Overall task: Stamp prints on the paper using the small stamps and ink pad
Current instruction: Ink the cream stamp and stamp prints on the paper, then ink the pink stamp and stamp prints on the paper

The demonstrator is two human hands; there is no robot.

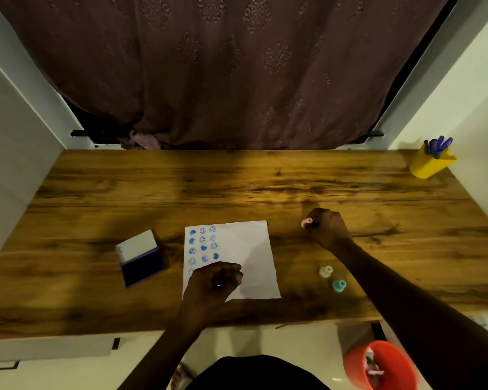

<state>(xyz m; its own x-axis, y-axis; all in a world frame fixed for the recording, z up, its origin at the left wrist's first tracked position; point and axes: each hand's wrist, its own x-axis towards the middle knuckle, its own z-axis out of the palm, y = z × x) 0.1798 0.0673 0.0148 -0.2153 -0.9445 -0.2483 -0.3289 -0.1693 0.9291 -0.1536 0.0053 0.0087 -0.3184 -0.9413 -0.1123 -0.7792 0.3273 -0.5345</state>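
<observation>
A white sheet of paper (245, 249) lies on the wooden desk (181, 187), with several blue stamped prints in its upper left part. My left hand (214, 280) rests as a loose fist on the paper's lower left corner and holds nothing that I can see. My right hand (326, 228) hovers to the right of the paper, closed on a small pink stamp (306, 222). An open ink pad (141, 263) with a dark blue surface and raised lid sits left of the paper. A pale stamp (326, 271) and a teal stamp (338, 285) stand right of the paper.
A yellow holder (430, 164) with blue pens stands at the desk's far right corner. A red bucket (383, 367) sits on the floor below the desk's right front edge. A brown curtain (237, 66) hangs behind the desk.
</observation>
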